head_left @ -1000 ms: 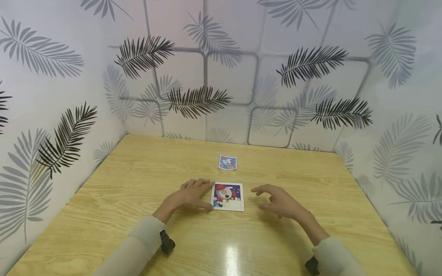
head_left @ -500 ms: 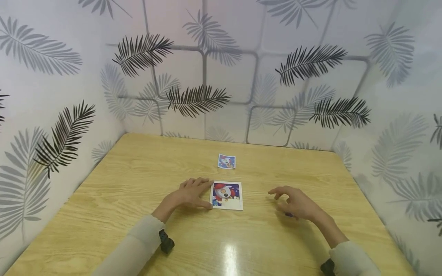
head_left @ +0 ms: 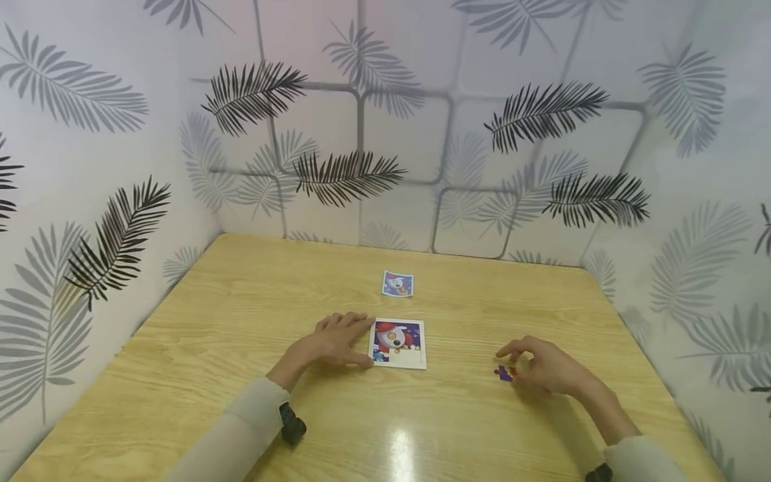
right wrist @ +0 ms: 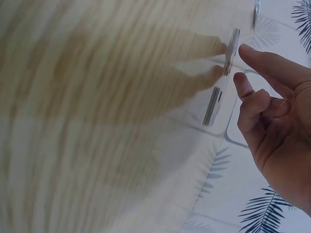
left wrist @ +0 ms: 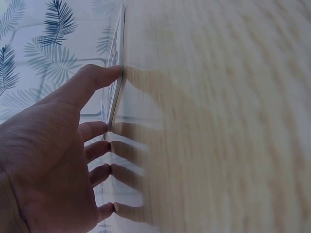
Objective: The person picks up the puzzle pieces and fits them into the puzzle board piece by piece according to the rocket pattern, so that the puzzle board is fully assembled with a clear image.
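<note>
A square jigsaw puzzle board (head_left: 407, 362) lies on the table, its white-bearded cartoon picture partly filled and its lower right part pale and bare. My left hand (head_left: 340, 340) steadies its left edge, thumb at the near corner and index finger at the far one, the fingers spread. In the left wrist view the thumb meets the board's thin edge (left wrist: 115, 99). Off to the right, my right hand (head_left: 549, 368) hovers with bent fingers over purple and red puzzle pieces (head_left: 504, 373), partly hidden by it. The right wrist view shows its fingertips apart from two piece stacks (right wrist: 211, 107).
A small picture card (head_left: 397, 284) with a similar cartoon lies beyond the board. The wooden table (head_left: 259, 288) is bounded by leaf-patterned walls (head_left: 397, 134) at the back and sides.
My right hand has moved right and slightly nearer me, away from the board, to the loose puzzle pieces, which now show beside its fingers. My left hand stays at the board.
</note>
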Motion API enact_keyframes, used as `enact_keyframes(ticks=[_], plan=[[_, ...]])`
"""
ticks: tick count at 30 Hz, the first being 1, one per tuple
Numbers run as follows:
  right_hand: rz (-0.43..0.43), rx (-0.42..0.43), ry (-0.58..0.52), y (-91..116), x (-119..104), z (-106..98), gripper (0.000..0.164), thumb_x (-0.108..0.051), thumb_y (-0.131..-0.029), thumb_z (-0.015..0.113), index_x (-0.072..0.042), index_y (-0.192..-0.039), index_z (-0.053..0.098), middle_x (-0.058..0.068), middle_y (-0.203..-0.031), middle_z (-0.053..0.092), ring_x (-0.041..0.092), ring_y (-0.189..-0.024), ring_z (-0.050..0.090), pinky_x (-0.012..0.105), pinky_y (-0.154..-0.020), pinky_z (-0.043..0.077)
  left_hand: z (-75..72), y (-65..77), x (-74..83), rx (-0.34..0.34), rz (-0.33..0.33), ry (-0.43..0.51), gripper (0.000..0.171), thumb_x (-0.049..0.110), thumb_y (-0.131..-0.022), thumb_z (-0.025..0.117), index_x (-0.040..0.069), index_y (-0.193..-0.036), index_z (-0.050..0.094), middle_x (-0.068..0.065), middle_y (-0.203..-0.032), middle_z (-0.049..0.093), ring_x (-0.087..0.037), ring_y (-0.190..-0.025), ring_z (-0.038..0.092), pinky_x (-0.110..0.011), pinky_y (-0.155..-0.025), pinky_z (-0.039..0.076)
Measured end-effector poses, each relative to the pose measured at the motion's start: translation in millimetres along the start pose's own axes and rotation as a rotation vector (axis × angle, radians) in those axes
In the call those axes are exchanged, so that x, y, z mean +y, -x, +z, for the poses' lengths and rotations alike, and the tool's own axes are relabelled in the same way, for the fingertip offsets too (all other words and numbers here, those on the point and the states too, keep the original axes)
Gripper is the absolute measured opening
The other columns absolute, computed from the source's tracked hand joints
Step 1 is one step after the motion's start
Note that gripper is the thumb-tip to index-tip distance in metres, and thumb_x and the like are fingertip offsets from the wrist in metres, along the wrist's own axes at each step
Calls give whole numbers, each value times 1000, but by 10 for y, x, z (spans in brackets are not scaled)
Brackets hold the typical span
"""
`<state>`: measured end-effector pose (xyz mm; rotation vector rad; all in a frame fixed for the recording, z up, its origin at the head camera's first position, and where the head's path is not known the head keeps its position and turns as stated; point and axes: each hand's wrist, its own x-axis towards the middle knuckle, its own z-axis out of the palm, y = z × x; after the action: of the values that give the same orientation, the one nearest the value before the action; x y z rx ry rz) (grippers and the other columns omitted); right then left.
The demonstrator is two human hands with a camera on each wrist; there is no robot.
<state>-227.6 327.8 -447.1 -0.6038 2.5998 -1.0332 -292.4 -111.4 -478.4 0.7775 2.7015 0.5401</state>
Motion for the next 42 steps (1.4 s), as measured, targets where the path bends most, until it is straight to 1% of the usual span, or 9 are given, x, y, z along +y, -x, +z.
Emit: enact_keyframes(ticks=[4, 11, 17, 22, 24, 30, 32, 38, 42], plan=[[5, -31, -16, 29, 27, -25, 38, 2, -90, 75, -3, -127, 68, 20, -114, 58, 2, -50, 39, 17, -42, 38, -9, -9, -8, 0, 1, -5, 94, 55, -91, 73, 18, -166, 29, -10, -168, 29, -43, -147, 27, -66, -121, 15], [-44, -15, 16, 3, 37, -6, 32, 1, -89, 76, -6, -119, 71, 15, -107, 66, 4, -58, 46, 18, -49, 39, -66, 27, 59, -27, -16, -9, 93, 49, -92, 74, 16, -166, 28, -10, -169, 27, -42, -148, 27, -65, -122, 15], [-51, -16, 38, -15, 39, 2, 30, -2, -89, 78, -8, -118, 72, 13, -103, 67, 5, -62, 48, 20, -54, 43, -96, 54, 93, -24, -16, -20, 92, 50, -93, 73, 15, -165, 29, -9, -168, 28, -41, -147, 28, -64, -121, 17], [-46, -5, 52, -51, 27, 19, 34, -9, -85, 84, -11, -117, 73, 11, -103, 69, 11, -72, 57, 23, -58, 46, -1, -48, -32, -3, -21, -10, 94, 53, -90, 75, 21, -166, 29, -7, -169, 28, -40, -148, 28, -65, -122, 15], [-45, 1, 65, -67, 16, 23, 34, -8, -83, 84, -13, -115, 74, 10, -103, 69, 10, -71, 56, 23, -57, 45, 29, -75, -70, 5, -22, 0, 95, 54, -90, 76, 23, -166, 28, -6, -170, 27, -40, -148, 28, -65, -122, 14], [-42, -2, 89, -88, -30, 35, 33, -4, -83, 81, -15, -113, 76, 8, -102, 70, 12, -73, 59, 25, -63, 47, -35, -12, 20, -7, -27, -3, 93, 51, -92, 75, 19, -166, 29, -9, -170, 27, -41, -149, 27, -64, -123, 13], [-43, -1, 89, -88, -35, 46, 32, -3, -83, 81, -14, -113, 75, 9, -102, 69, 11, -73, 58, 24, -61, 46, -64, 17, 58, -14, -28, -2, 93, 50, -92, 75, 17, -166, 29, -10, -169, 27, -41, -149, 27, -64, -123, 13], [-51, 1, 61, -75, -29, 78, 29, -4, -86, 78, -10, -114, 72, 12, -107, 66, 2, -50, 45, 21, -44, 44, -79, 43, 98, -13, -22, -10, 91, 48, -93, 74, 14, -165, 30, -11, -168, 29, -42, -149, 27, -64, -122, 16], [-46, -11, 25, -93, -37, 92, 29, -1, -88, 75, -13, -114, 71, 13, -110, 62, 2, -51, 46, 21, -42, 44, -65, 43, 94, -18, -27, -14, 90, 48, -93, 73, 15, -165, 30, -11, -168, 29, -42, -149, 27, -64, -122, 16]])
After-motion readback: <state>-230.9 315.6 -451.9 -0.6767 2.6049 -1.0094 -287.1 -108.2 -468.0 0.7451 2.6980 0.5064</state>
